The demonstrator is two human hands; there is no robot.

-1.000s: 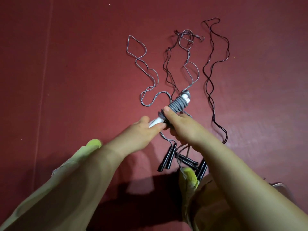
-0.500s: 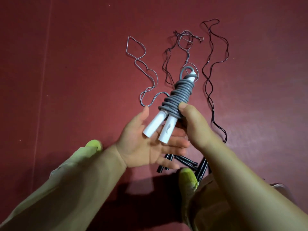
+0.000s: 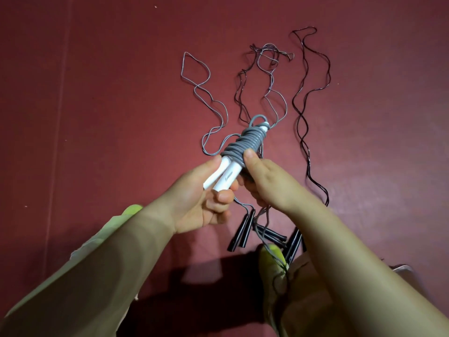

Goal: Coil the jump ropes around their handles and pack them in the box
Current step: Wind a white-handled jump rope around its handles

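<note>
We have one view only, from the head camera, looking steeply down and forward over both forearms onto the red floor (image 3: 97, 117). Its wide lens sits close to the left hand (image 3: 199, 198) and right hand (image 3: 272, 181), which fill the lower centre.

Right forearm hides part of black handles (image 3: 269, 235); print on white handle (image 3: 228, 177) unreadable.
</note>
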